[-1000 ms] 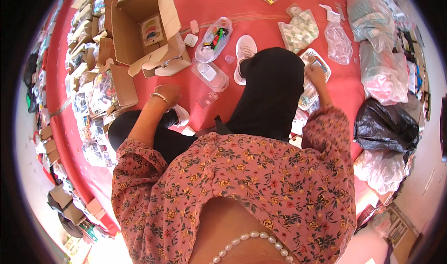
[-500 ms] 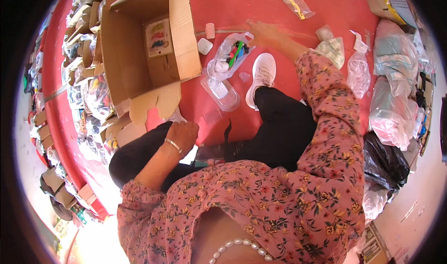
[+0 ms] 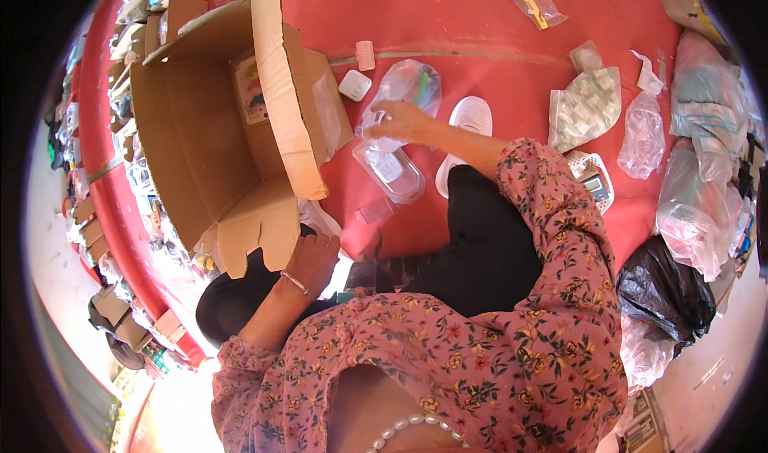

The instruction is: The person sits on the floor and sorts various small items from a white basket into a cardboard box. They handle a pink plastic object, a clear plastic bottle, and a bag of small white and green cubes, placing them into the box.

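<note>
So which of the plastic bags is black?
The crumpled black plastic bag by the person's right side; the other bags, like the clear plastic bag above it, are see-through.

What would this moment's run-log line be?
right hand: grasping clear plastic bag | left hand: resting by cardboard box flap | surface: red floor

Open brown cardboard boxes: one [image 3: 208,133]
White slip-on shoes: one [image 3: 464,137]
Black plastic bags: one [image 3: 664,293]
Clear plastic blister trays: one [image 3: 390,171]
Small white square blocks: one [image 3: 354,85]
Person's bare hands: two, left [image 3: 314,257] and right [image 3: 400,121]
</note>
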Motion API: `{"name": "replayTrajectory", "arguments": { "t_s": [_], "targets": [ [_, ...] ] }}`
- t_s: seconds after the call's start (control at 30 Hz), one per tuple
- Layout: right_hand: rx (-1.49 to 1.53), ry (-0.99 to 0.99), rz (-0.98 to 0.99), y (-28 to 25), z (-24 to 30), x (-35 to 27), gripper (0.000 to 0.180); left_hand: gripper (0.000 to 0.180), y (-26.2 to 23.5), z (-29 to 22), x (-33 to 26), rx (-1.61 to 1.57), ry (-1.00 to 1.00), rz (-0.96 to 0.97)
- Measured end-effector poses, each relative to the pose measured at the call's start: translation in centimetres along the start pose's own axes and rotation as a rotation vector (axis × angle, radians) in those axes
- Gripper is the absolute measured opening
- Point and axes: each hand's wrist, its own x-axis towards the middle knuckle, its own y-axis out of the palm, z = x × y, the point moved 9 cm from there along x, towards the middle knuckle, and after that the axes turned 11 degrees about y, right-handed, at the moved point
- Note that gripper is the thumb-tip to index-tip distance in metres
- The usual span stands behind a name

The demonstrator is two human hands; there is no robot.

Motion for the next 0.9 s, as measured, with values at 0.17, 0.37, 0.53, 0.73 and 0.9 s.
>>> {"name": "replayTrajectory", "arguments": {
  "t_s": [0.17,0.37,0.53,0.73,0.9],
  "targets": [
    [-0.419,0.057,0.003,3.1,-0.1,-0.9,0.043,0.014,0.2,-0.2,0.0,-0.045,-0.012,0.012],
    [-0.148,-0.254,-0.277,-3.4,-0.6,2.2,0.021,0.014,0.4,-0.9,-0.7,0.010,-0.004,0.009],
    [0.252,0.087,-0.270,-13.6,1.7,-1.3,0.025,0.019,-1.0,-1.6,-0.9,-0.020,0.010,-0.031],
    [-0.219,-0.101,-0.391,-17.3,4.4,-2.8,0.024,0.021,-0.8,-1.9,-1.2,-0.059,0.010,-0.012],
    [-0.582,0.000,-0.431,-17.5,2.9,-1.3,0.022,0.032,-0.8,-2.2,-1.5,-0.011,0.040,-0.059]
  ]
}}
